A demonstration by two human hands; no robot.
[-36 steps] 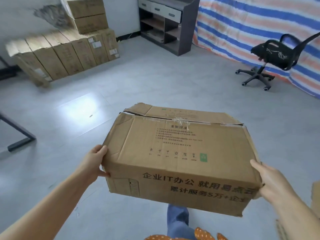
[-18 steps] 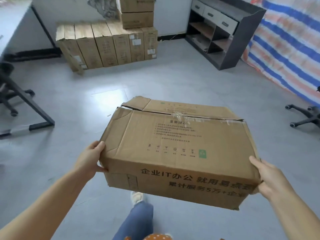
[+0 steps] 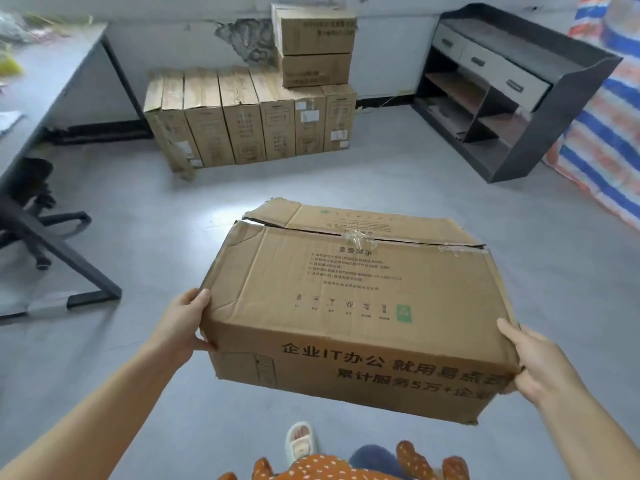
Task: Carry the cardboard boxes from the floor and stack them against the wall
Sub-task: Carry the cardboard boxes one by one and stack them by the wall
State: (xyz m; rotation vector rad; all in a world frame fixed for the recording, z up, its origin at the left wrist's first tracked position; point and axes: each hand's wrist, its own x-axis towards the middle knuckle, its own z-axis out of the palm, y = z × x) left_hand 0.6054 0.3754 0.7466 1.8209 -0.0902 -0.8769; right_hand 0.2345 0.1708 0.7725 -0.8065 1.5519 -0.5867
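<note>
I carry a large worn cardboard box in front of me, above the floor. Its top flaps are torn and loosely taped, with black print on the near side. My left hand grips its near left corner, thumb on top. My right hand grips the near right corner, fingers wrapped round the edge. Straight ahead, a row of several upright cardboard boxes stands against the wall. Two smaller boxes are stacked on the right end of that row.
A dark shelf unit with drawers stands at the right by a striped tarp. A grey desk with angled metal legs and an office chair base lie to the left. Grey floor lies between me and the stack.
The view has swung left and moved forward, so the stacked boxes are now centred and closer. The box stays in both hands in the same grip.
</note>
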